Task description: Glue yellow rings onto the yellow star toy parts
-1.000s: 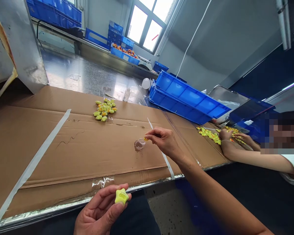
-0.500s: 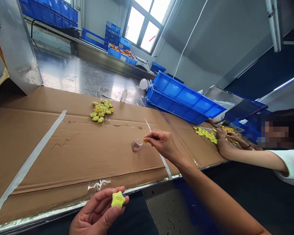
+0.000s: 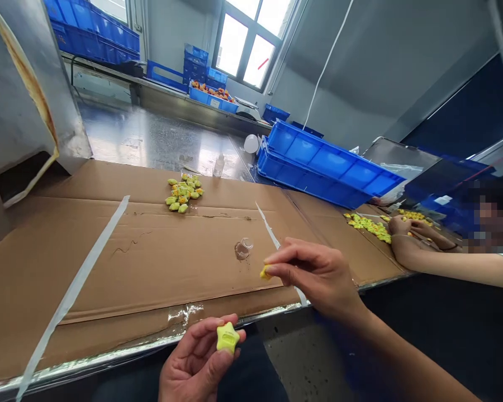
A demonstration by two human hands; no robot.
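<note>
My left hand (image 3: 201, 357) pinches a yellow-green star-shaped piece (image 3: 227, 338) just off the table's front edge. An oval hollow shows on the star's upward face. Between the thumb and fingertips of my right hand (image 3: 314, 273) is a small yellow piece (image 3: 265, 272), held above the cardboard; its exact shape is partly hidden. A small clear cup (image 3: 246, 246) sits tilted on the cardboard, beyond and left of my right fingertips, with a dark wet-looking patch around it. Farther back lies a pile of yellow-green pieces (image 3: 184, 191), some with orange parts.
Cardboard (image 3: 180, 257) with white tape strips (image 3: 90, 265) covers the table. A small clear bottle (image 3: 218, 166) stands behind it. Stacked blue crates (image 3: 327, 167) are at the back right. On the right, a co-worker's hands (image 3: 402, 226) are among more yellow pieces (image 3: 366, 226). A metal housing (image 3: 20, 84) stands at left.
My right hand has drawn back from the clear cup toward me, carrying the small yellow piece nearer the star. My left hand still holds the star. The view has shifted slightly.
</note>
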